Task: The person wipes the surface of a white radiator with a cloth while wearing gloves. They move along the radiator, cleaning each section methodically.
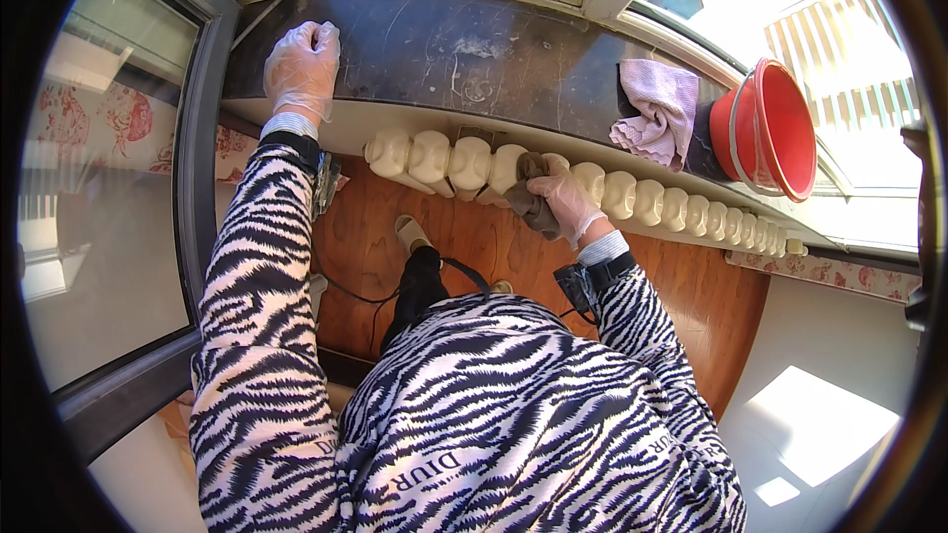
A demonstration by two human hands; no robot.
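My right hand, in a clear disposable glove, grips a grey-brown cloth. Part of the cloth lies over the top of a cream sectional radiator beneath the windowsill. My left hand, gloved the same way, is curled into a fist at the left end of the dark stone windowsill. Nothing shows in it, though its palm side is hidden. Scratches and whitish marks cover the sill's surface.
A pink cloth lies crumpled on the sill's right part, beside a tilted red bucket with a handle. At left stands a dark-framed glass window sash. Below is a wood-look floor; a cable hangs near my legs.
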